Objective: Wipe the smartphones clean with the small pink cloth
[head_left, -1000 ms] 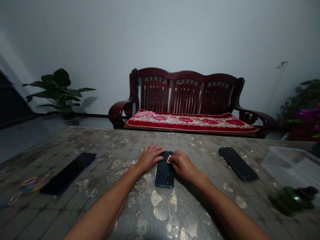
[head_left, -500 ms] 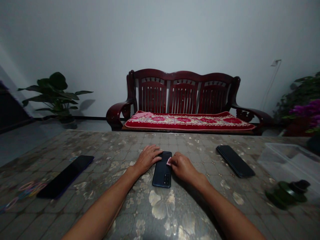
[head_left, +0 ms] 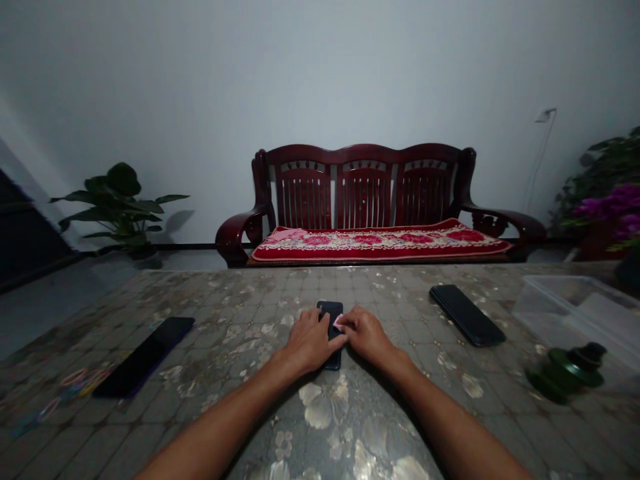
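Note:
A dark phone (head_left: 331,311) lies face down at the middle of the patterned table (head_left: 350,427). My left hand (head_left: 311,343) rests flat over its near half, fingers spread on it. My right hand (head_left: 367,333) sits at the phone's right edge and pinches a small pink piece (head_left: 338,324) between thumb and fingers, pressed against the phone. Both forearms reach in from the bottom of the view.
A second dark phone (head_left: 467,315) lies to the right, a third dark phone (head_left: 146,355) to the left beside coloured rubber bands (head_left: 75,381). A clear plastic box (head_left: 580,313) and a green bottle (head_left: 565,373) lie at right. A wooden bench (head_left: 370,213) stands behind the table.
My left hand has slid from the phone's far left corner down onto its near half, covering it. My right hand stays at the phone's right edge with the pink piece.

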The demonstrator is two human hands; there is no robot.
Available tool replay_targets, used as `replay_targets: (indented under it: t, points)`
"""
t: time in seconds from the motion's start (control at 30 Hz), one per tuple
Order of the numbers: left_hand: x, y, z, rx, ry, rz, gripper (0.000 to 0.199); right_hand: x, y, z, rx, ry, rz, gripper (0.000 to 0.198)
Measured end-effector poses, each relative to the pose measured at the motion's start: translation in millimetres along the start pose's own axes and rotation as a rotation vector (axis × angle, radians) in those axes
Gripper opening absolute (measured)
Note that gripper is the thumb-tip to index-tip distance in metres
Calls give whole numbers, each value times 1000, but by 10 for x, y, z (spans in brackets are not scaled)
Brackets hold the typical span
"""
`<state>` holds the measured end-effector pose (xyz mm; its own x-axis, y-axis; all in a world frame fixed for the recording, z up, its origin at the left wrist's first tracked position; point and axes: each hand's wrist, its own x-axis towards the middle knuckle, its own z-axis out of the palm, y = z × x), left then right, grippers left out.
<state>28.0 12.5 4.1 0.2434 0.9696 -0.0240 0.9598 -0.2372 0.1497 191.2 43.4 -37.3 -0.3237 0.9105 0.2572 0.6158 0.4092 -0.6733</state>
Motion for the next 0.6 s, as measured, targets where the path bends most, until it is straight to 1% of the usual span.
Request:
replay_targets:
  t: [0.1,0.17,0.2,0.3,0.43,0.6]
  points:
    - [-91,139,-32,7,-89,-48,80,27,35,-1,89,19,41,19]
    - [-116,192,-36,12,-113,-90,91,39,48,-8,125,18,62,17]
    - [-121,209,-35,15,-120,-114,93,41,52,-11,138,18,68,17]
    - [-123,242,-45,20,-141,-153,88,40,63,-18,168,26,58,16]
    - [-124,281,-103,43,-182,-143,78,41,90,-3,178,46,50,16]
    - [-122,311,-161,67,-230,-130,82,60,136,25,187,96,41,15]
